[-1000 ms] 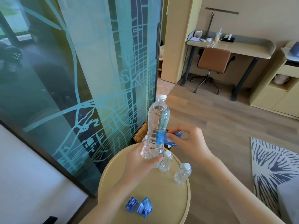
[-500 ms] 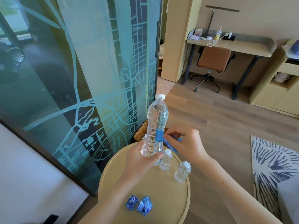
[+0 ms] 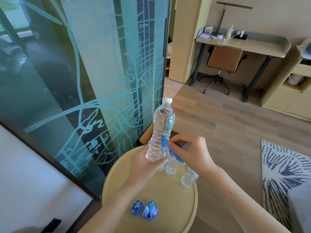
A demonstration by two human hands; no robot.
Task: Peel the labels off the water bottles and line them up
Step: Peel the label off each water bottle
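Observation:
A clear water bottle [image 3: 162, 126] with a white cap is held upright above the round table [image 3: 151, 195]. My left hand [image 3: 146, 163] grips its base. My right hand [image 3: 191, 153] pinches the blue label [image 3: 173, 153], which hangs partly peeled off the bottle's lower right side. Two bare bottles stand on the table behind my hands, one [image 3: 171, 168] mostly hidden and another [image 3: 188, 179] to its right. Two peeled blue labels [image 3: 144, 210] lie crumpled near the table's front.
A frosted glass partition [image 3: 84, 81] with a map pattern stands close on the left. A wicker basket [image 3: 146, 134] sits behind the table. A desk [image 3: 244, 43] with a brown chair [image 3: 222, 59] is across the wooden floor, and a patterned rug [image 3: 286, 175] lies to the right.
My right hand has pulled the blue label down and around the bottle, freeing more of it. The bottle has dropped slightly lower in my left hand's grip.

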